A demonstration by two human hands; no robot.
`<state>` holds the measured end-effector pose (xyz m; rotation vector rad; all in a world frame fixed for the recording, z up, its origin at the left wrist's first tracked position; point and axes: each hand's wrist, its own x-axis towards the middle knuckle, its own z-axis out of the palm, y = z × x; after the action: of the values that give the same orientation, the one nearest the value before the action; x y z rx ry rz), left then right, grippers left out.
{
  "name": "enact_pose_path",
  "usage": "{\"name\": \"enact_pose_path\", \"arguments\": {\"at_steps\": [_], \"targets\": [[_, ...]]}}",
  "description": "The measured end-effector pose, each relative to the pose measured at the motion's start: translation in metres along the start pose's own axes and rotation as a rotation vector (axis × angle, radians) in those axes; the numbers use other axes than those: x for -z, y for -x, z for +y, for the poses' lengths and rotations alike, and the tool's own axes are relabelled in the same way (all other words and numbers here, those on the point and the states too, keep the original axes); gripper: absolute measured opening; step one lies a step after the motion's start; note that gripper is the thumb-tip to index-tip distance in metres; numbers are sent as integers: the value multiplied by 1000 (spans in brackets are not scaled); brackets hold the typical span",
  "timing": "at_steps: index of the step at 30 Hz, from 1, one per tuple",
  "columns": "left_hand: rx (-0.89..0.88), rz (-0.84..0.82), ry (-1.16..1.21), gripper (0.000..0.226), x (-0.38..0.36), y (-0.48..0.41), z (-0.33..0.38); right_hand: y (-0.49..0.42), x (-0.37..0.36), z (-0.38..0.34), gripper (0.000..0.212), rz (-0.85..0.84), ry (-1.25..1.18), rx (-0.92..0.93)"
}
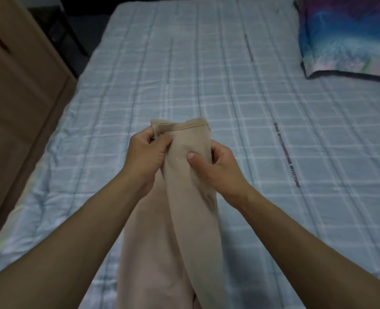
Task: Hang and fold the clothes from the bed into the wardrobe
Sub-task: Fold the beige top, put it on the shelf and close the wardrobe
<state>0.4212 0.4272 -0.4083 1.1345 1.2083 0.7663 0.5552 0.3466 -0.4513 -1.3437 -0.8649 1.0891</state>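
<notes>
Over the near edge of the pale blue checked bed (229, 85), the left hand (144, 152) and right hand (220, 166) each have a grip clamped on the long beige cloth garment (184, 197). A multicoloured pillow (345, 34) lies at the far right corner, and a brown wooden wardrobe (17, 85) borders the left edge.

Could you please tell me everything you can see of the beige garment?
The beige garment is soft, plain fabric with a stitched hem along its top edge. It is held above the bed, bunched lengthwise, hanging out of frame. The left hand grips the hem's left corner; the right hand pinches its right side, thumb in front.
</notes>
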Motion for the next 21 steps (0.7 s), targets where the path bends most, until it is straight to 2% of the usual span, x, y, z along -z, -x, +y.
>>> {"name": "enact_pose_path", "arguments": {"at_steps": [3,5,7,12,14,16,18,21], "targets": [[160,-135,48,36,22,-2,-9,-11,-28,4,12,91,146,68],[200,-131,-19,53,34,-7,-22,-20,-41,7,12,163,225,78],[143,-68,-96,58,45,-17,-31,-29,-51,10,11,213,277,84],[-81,-9,-337,44,54,-52,-53,-55,-61,32,11,268,379,3],[-109,18,-435,40,54,-66,-72,-62,-61,48,21,279,466,-81],[-69,3,-526,44,55,-76,-95,-62,-62,62,48,246,562,-169],[-32,-21,-626,53,60,-78,-115,-55,-62,76,71,183,689,-167],[-146,-31,-806,67,66,-71,-131,-43,-61,96,78,57,869,-89]]}}
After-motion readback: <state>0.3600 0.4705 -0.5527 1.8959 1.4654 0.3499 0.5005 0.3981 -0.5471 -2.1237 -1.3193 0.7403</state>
